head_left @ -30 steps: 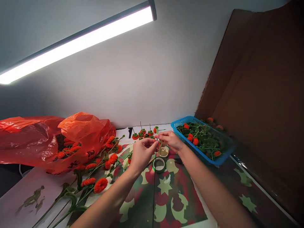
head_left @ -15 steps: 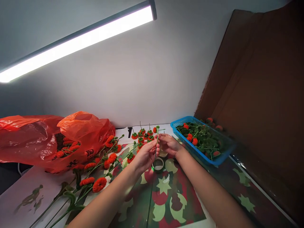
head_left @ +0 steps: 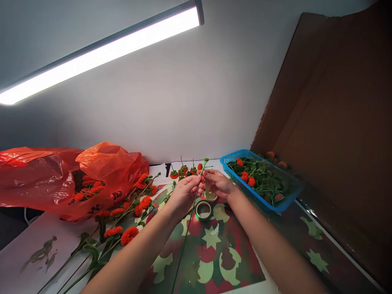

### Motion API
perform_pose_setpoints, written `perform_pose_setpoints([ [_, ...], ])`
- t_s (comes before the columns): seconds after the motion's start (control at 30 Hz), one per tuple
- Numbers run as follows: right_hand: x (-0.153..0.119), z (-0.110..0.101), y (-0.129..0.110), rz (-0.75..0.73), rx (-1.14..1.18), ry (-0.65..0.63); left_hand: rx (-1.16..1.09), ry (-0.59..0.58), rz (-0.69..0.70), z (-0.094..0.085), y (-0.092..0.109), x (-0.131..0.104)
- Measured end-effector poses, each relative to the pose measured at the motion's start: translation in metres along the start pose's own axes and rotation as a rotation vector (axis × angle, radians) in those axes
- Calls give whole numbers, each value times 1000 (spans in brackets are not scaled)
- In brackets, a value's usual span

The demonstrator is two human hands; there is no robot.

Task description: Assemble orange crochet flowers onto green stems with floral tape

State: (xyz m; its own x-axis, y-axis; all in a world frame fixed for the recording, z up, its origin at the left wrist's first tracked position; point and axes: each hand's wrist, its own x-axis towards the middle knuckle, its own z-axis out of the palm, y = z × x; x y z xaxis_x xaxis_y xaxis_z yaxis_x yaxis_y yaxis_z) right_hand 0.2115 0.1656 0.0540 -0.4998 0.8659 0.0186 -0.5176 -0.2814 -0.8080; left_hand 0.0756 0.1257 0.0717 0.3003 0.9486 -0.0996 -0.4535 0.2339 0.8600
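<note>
A long thin green stem with a small green bud at its top slants up between my hands. My left hand is closed, pinching the stem below the bud. My right hand is closed at the same spot, its fingertips against the stem. A pale greenish strip of tape hangs beneath those fingertips, apparently held in them, toward a pale roll partly hidden behind. Just below lies a green-edged roll of tape on the patterned mat.
Several orange flower heads stand behind my hands. Finished-looking orange flowers on stems lie at left by a red plastic bag. A blue basket of flowers and leaves sits right, beside a cardboard sheet.
The stem has tilted, its lower end swinging left toward me and its bud rising to the right. My hands have drawn together, and the tape strip shows more clearly.
</note>
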Motion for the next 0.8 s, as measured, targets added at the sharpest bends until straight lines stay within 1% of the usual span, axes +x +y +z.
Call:
perform_pose_setpoints([
  [0.07, 0, 1, 4, 3, 50, -19, -187, -17, -68, -3, -5, 4],
  [0.1, 1, 1, 5, 6, 57, -17, -244, -25, -96, -4, -8, 5],
  [0.17, 1, -1, 4, 29, 34, -1, -253, -41, -139, -6, -11, 7],
  [0.2, 0, -3, 3, 45, 3, 11, -195, -37, -140, -6, -12, 7],
  [0.27, 0, -7, -2, 70, -75, 49, 31, 9, -74, -6, -11, 5],
  [0.37, -1, -11, -9, 88, -185, 116, 451, 129, 142, -2, -7, -1],
  [0.43, -1, -11, -12, 82, -233, 138, 626, 183, 246, 2, -3, -5],
  [0.47, -1, -11, -13, 72, -248, 141, 660, 195, 273, 4, -1, -7],
  [0.5, -1, -11, -13, 58, -251, 141, 658, 197, 282, 5, 0, -8],
  [0.57, -1, -9, -11, 39, -214, 120, 563, 172, 247, 6, 1, -9],
  [0.7, -2, -5, -5, 68, -42, 2, 210, 87, 103, 2, -4, -3],
  [0.8, -2, -5, -3, 108, 9, -36, -10, 39, -14, -1, -10, 2],
])
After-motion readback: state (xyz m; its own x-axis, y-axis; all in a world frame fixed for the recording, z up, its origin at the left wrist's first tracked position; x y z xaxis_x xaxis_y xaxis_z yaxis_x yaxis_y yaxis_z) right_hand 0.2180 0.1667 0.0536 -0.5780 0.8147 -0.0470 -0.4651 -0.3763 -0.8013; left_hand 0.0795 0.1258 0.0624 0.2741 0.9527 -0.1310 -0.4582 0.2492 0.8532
